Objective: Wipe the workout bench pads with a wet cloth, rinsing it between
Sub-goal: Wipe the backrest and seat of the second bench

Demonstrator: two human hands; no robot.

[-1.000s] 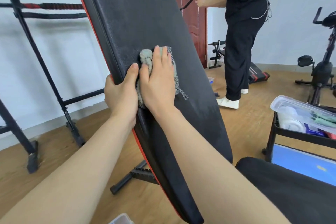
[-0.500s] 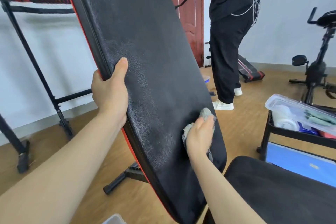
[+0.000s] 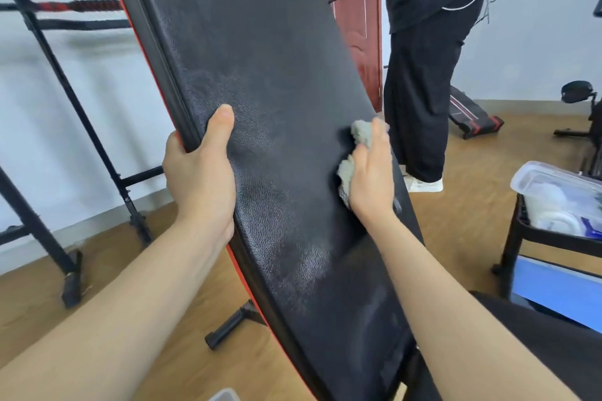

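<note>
Inclined backrest pad point(image 3: 260, 42) of the workout bench, mid-wipe: we see the left hand point(image 3: 198, 169) gripping the pad's left edge, thumb on the face and fingers passing behind it, evidently to steady the pad against the push of wiping. The right hand point(image 3: 371, 179), fingers straight, presses the bunched grey cloth point(image 3: 361, 133) flat against the pad near its right edge. We judge the dull sheen toward the lower edge to be moisture.

Black textured-leather bench back pad point(image 3: 260, 107), red-edged, steeply inclined, surface patchy with damp sheen. Crumpled grey wet cloth point(image 3: 360, 135) pressed against pad's right side.
</note>
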